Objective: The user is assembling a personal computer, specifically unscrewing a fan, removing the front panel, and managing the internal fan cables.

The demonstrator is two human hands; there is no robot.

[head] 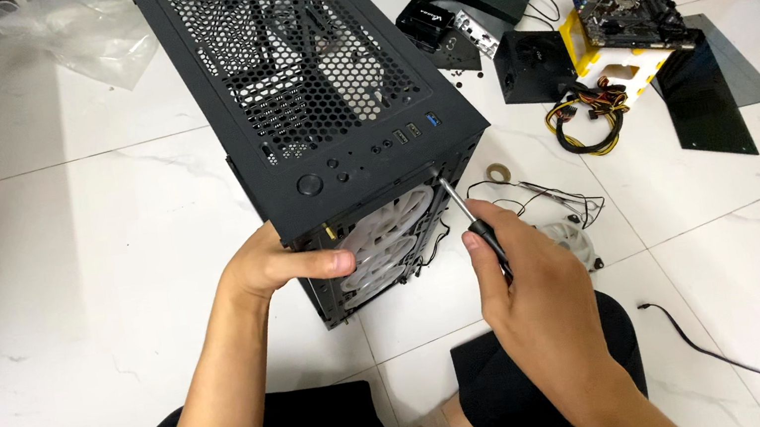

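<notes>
My left hand [272,265] grips the computer case [323,101], right hand [519,273] fingers closed around the screwdriver [471,220] — a tilted tip could slip off the corner screw.

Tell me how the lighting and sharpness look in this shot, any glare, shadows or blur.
Head view: soft, even light, with a faint sheen on the glossy white marble floor tiles; only weak shadows under the black perforated metal computer case; left hand, right hand and the slim black-handled screwdriver are sharp, without motion blur; wide-angle lens bends the tile lines near the edges; the green circuit board stays legible.
</notes>
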